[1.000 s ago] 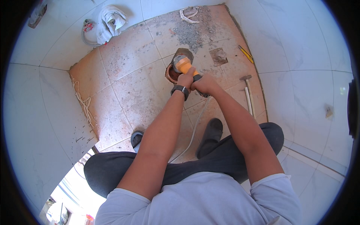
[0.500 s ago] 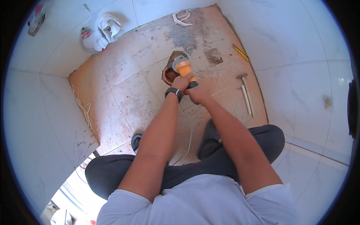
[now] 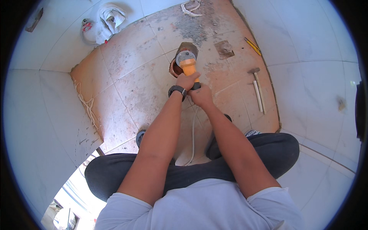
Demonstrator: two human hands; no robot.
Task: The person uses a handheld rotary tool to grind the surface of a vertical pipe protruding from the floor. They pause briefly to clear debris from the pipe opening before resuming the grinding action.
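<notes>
Both of my hands grip an orange angle grinder (image 3: 189,67) with a grey guard and a dark rear end. My left hand (image 3: 186,81), with a dark watch on its wrist, is wrapped round the orange body. My right hand (image 3: 201,95) is closed round the dark rear end, just behind the left. The grinder's round grey head lies over the edge of a rough hole (image 3: 188,46) cut in the tiled floor, partly covering it. Reddish material shows inside the hole. A pale cord (image 3: 193,134) runs from below my right hand toward my legs.
To the right lie a hammer (image 3: 258,86), a white tube (image 3: 257,96) and a yellow tool (image 3: 253,46). A square hole (image 3: 224,50) is near the rubble (image 3: 195,28). White cloth (image 3: 111,19) rests by the left wall, with tangled cord (image 3: 87,103) farther down.
The grinder has turned so its round guard faces up more, and it has shifted slightly over the hole. My right hand has straightened behind it. The whole view has shifted a little.
</notes>
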